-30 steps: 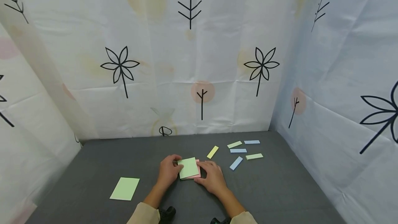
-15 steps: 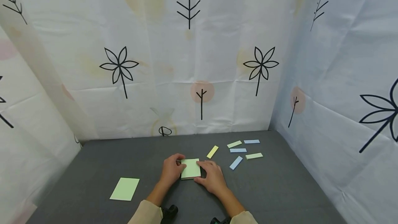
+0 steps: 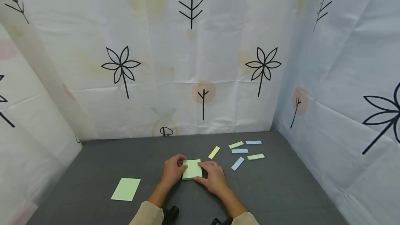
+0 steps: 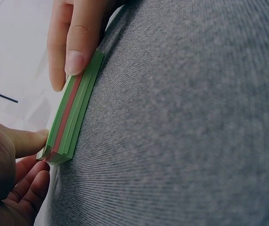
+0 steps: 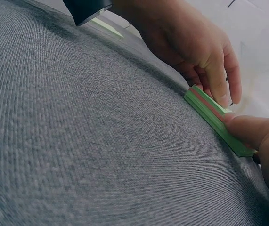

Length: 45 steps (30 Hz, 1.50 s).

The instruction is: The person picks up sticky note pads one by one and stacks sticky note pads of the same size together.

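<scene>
A squared stack of sticky note pads, light green on top, lies on the grey cloth between both hands. Seen edge-on in the left wrist view, the stack is green with a pink layer inside it. My left hand pinches its left side, thumb on the top edge and the other fingers curled lower down. From the right, my right hand grips the stack with its thumb at the near side and its fingers at the far corner. The thumb covers part of the pink layer in the right wrist view.
A loose light green square lies left of the hands. Behind and right are a yellow strip pad, blue strips and green strips. A patterned white curtain borders the grey table.
The top green pad and left hand have shifted slightly right, and the pink pad that stuck out at the right is now covered. The right hand has barely moved.
</scene>
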Each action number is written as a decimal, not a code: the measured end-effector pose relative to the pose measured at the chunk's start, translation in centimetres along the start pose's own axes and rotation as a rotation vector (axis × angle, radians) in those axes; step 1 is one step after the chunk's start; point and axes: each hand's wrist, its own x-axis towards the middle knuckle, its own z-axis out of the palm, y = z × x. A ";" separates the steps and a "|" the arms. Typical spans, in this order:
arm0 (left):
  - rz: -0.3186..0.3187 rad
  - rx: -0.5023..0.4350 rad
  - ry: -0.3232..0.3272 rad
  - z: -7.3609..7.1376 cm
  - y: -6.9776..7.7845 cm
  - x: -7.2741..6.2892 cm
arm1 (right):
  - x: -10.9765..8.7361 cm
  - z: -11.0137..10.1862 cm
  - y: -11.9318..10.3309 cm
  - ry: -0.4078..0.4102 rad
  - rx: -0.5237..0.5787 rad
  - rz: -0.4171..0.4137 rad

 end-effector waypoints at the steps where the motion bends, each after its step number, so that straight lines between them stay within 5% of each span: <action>1: -0.003 -0.001 0.000 0.0 0.0 0.0 | 0.0 0.0 0.0 0.003 0.000 -0.003; 20: -0.034 0.000 0.061 -1.1 -1.1 -1.7 | 0.1 0.2 0.1 -0.004 0.006 0.001; 36: 0.053 0.173 0.027 -6.1 -3.0 -3.5 | 0.0 -0.1 0.1 -0.002 0.014 0.005; 45: 0.041 0.378 -0.032 -9.3 -4.6 -4.8 | 0.1 0.0 0.0 -0.011 0.018 0.016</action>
